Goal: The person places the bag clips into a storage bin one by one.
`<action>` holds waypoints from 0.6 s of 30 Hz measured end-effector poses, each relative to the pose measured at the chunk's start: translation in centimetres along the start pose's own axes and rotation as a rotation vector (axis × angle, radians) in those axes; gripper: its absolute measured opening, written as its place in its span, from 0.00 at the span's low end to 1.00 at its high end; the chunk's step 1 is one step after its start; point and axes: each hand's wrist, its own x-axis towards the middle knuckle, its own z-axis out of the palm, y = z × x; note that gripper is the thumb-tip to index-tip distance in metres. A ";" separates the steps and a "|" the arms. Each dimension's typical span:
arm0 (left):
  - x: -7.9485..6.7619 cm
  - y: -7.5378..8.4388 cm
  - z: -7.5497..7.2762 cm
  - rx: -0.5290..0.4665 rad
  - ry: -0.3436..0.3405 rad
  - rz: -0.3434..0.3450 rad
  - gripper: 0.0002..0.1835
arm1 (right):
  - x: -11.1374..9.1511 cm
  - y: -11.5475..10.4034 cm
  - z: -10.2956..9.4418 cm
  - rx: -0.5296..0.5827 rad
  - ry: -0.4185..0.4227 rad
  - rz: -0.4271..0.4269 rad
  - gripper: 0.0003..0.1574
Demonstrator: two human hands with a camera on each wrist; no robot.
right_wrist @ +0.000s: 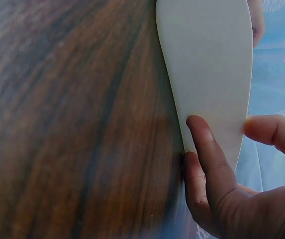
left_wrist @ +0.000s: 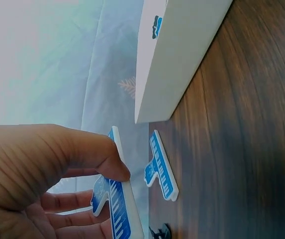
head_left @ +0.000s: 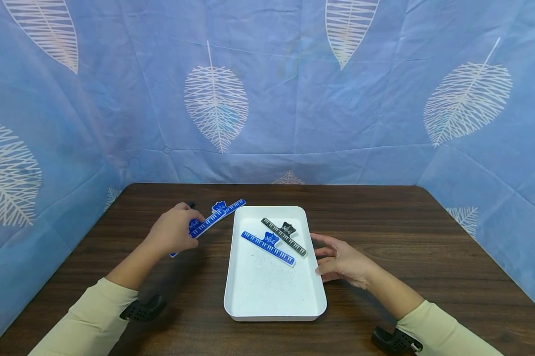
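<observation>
My left hand [head_left: 174, 230] pinches a blue clip with a piano-key strip [left_wrist: 118, 206] between thumb and fingers, left of the white tray [head_left: 267, 299]. Past it, a second blue clip [left_wrist: 163, 167] lies on the table near the tray's far left corner. Inside the tray are a blue clip [head_left: 269, 248] and a black clip [head_left: 285, 237], both slanted. My right hand [head_left: 345, 262] touches the tray's right side, fingertips against the outer wall and thumb at the rim.
A small black thing [left_wrist: 161, 231], mostly hidden, lies beyond my left hand. The dark wooden table [head_left: 383, 212] ends at a blue leaf-patterned cloth [head_left: 271, 113] behind and at the sides.
</observation>
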 end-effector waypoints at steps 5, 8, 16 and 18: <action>0.1 0.8 -0.1 0.000 -0.001 0.017 0.23 | 0.0 0.0 0.0 -0.001 0.001 0.002 0.54; 0.2 1.2 -0.1 -0.002 -0.001 0.021 0.24 | 0.0 0.0 0.0 0.000 0.000 0.002 0.54; 0.4 2.3 -0.3 -0.006 -0.008 0.040 0.24 | 0.0 0.1 0.0 -0.006 0.002 -0.001 0.54; 0.5 2.7 -0.4 -0.011 -0.009 0.042 0.25 | 0.0 0.1 0.0 -0.008 0.004 -0.001 0.54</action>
